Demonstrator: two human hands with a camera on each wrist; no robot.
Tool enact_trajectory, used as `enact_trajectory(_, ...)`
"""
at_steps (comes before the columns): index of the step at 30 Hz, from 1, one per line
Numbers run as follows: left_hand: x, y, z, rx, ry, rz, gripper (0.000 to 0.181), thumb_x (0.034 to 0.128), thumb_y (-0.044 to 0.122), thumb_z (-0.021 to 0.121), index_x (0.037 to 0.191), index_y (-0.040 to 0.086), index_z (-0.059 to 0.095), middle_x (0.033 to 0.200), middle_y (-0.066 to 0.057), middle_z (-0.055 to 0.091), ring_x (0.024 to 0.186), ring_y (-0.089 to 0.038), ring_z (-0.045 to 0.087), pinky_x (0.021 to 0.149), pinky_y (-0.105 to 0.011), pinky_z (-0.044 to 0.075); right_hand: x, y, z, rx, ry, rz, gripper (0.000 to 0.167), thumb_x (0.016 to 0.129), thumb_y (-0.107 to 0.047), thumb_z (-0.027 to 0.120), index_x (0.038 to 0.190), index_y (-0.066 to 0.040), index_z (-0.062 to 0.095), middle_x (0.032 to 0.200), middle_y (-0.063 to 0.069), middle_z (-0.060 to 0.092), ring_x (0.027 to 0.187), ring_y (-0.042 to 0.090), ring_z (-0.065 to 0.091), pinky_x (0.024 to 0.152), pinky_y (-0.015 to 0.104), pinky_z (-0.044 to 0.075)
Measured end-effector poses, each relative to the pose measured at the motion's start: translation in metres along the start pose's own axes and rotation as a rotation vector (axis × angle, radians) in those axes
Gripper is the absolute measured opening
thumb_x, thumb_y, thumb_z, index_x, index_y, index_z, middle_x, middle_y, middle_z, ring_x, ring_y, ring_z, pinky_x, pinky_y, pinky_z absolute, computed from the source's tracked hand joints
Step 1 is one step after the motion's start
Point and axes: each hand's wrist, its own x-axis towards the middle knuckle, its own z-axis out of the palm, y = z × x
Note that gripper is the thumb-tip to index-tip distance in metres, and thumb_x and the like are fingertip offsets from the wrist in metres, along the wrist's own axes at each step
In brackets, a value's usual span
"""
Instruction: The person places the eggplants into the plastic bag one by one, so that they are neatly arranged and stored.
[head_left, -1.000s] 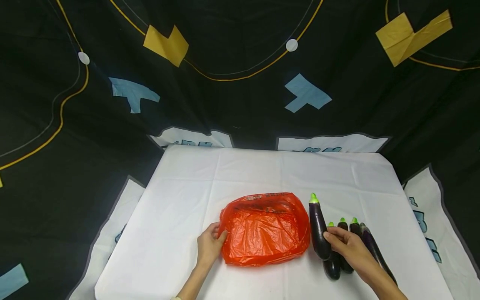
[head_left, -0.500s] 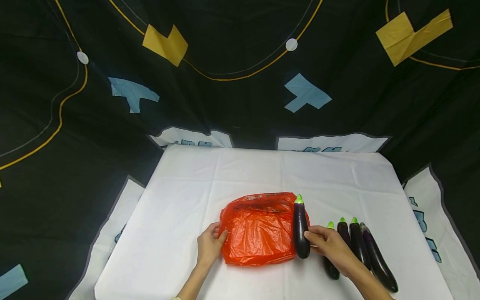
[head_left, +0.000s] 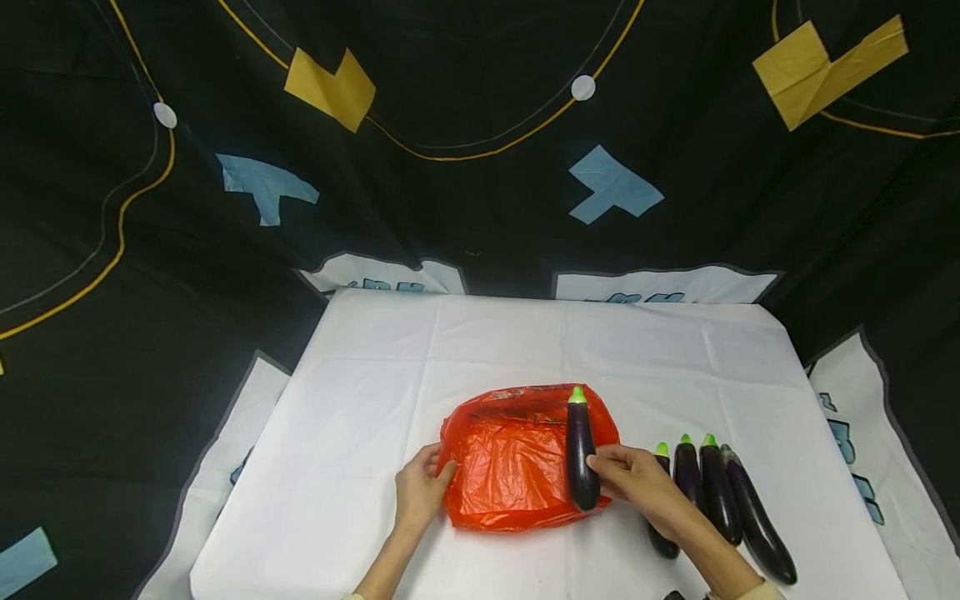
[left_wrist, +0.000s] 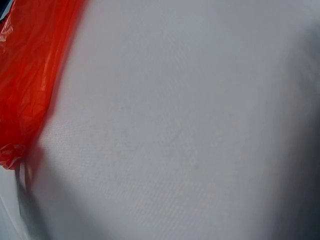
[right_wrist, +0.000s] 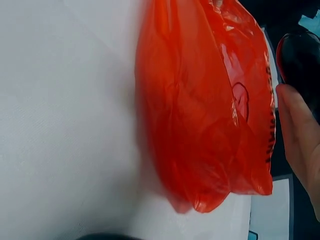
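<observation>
One eggplant [head_left: 581, 450] is held above the right side of the red bag [head_left: 498, 471], its long axis running away from us, green stem [head_left: 577, 394] farthest. We see the nearer right hand [head_left: 633, 477] pinching it, the left hand [head_left: 420, 492] pinching the bag's left edge (more eggplants [head_left: 759, 525] lie on the counter [head_left: 360, 375]).
</observation>
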Motion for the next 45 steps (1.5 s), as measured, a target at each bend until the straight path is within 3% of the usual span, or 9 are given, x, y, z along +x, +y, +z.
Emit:
enact_trajectory(10, 0.002, 0.001, -0.001, 0.011, 0.002, 0.010, 0.027, 0.0810, 0.005, 0.074, 0.108, 0.005, 0.068, 0.084, -0.003, 0.067, 0.071, -0.012, 0.062, 0.059, -0.021, 0.053, 0.007, -0.005, 0.008, -0.076, -0.050, -0.049, 0.052, 0.090, -0.034, 0.065, 0.118, 0.008, 0.057, 0.107, 0.014, 0.066, 0.095, 0.026, 0.067, 0.084, 0.038, 0.054)
enact_trajectory(19, 0.002, 0.003, 0.000, 0.009, -0.011, 0.004, 0.028, 0.0816, 0.004, 0.074, 0.109, 0.004, 0.067, 0.085, -0.004, 0.067, 0.071, -0.012, 0.061, 0.059, -0.021, 0.053, 0.014, -0.001, 0.021, -0.064, -0.147, -0.077, 0.043, 0.092, -0.028, 0.064, 0.112, 0.010, 0.059, 0.101, 0.014, 0.068, 0.094, 0.026, 0.067, 0.085, 0.040, 0.054)
enact_trajectory(45, 0.000, 0.002, 0.000, 0.011, -0.028, -0.006, 0.027, 0.0820, 0.006, 0.073, 0.108, 0.004, 0.067, 0.085, -0.003, 0.067, 0.071, -0.012, 0.061, 0.058, -0.021, 0.053, 0.032, 0.001, 0.064, -0.095, -0.228, -0.036, 0.036, 0.089, -0.018, 0.068, 0.109, 0.010, 0.060, 0.094, 0.014, 0.069, 0.086, 0.028, 0.069, 0.078, 0.042, 0.055)
